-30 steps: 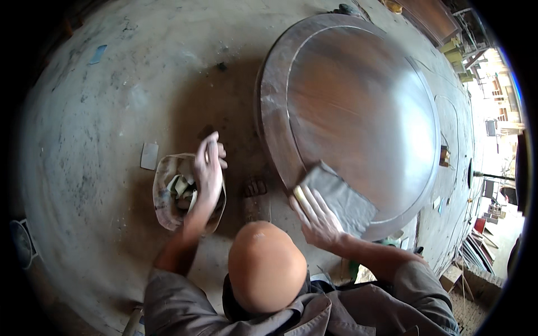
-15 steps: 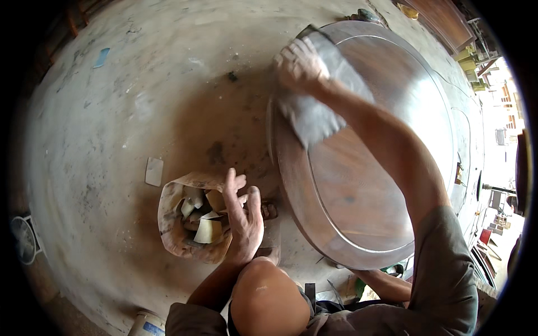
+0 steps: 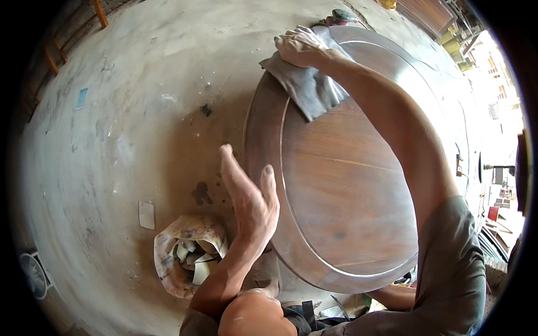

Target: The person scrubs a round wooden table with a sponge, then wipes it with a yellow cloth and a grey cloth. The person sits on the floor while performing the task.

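A dark brown oval wooden tabletop [image 3: 347, 185] with a light inlaid-looking line inside its rim fills the right of the head view. At its far left edge my right hand [image 3: 302, 46] grips a grey cloth [image 3: 314, 87], pressed on the wood with part of it hanging past the rim. My left hand [image 3: 255, 204] is held up beside the tabletop's near left edge, empty, with thumb and fingers apart. Whether it touches the rim, I cannot tell.
A stained sack [image 3: 168, 274] with its top rolled down stands on the concrete floor at the left, holding scraps of sandpaper-like sheet [image 3: 203, 271]. A pale rectangular piece [image 3: 147, 215] lies beside it. Beyond the table's far end sits a green-topped power tool [image 3: 342, 17].
My right hand and the cloth have moved farther up along the tabletop's left edge. My left hand has risen away from the sack toward the table rim. The whole view has shifted.
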`<state>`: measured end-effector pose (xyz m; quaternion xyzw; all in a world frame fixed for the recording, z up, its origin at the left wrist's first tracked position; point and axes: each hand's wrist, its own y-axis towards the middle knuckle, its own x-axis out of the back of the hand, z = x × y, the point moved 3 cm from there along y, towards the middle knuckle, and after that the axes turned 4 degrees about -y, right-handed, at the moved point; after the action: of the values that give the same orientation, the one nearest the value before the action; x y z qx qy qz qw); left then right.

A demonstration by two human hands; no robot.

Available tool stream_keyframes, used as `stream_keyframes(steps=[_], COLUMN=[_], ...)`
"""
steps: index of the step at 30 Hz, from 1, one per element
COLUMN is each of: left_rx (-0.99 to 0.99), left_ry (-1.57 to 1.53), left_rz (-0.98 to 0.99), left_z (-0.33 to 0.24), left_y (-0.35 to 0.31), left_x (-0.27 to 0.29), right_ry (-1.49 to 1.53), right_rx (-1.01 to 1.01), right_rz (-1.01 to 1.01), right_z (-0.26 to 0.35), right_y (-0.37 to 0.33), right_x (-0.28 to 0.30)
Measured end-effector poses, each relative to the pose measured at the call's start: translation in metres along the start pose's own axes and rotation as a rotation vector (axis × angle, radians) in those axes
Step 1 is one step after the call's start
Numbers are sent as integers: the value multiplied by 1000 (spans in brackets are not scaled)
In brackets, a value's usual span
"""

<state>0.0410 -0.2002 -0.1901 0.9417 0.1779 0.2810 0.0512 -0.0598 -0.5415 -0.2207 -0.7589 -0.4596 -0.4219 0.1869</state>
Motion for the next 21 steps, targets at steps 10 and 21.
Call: stream_keyframes(steps=[10, 21], left_rx=[326, 381], left_ry=[-53, -67], left_rz=[48, 1], left_z=[22, 4], left_y=[13, 19], left_x=[-8, -20], right_ry=[262, 562], right_rx=[147, -144], right_rz=[-179, 144], right_z=[5, -96], right_y=[-28, -42], right_x=[4, -52])
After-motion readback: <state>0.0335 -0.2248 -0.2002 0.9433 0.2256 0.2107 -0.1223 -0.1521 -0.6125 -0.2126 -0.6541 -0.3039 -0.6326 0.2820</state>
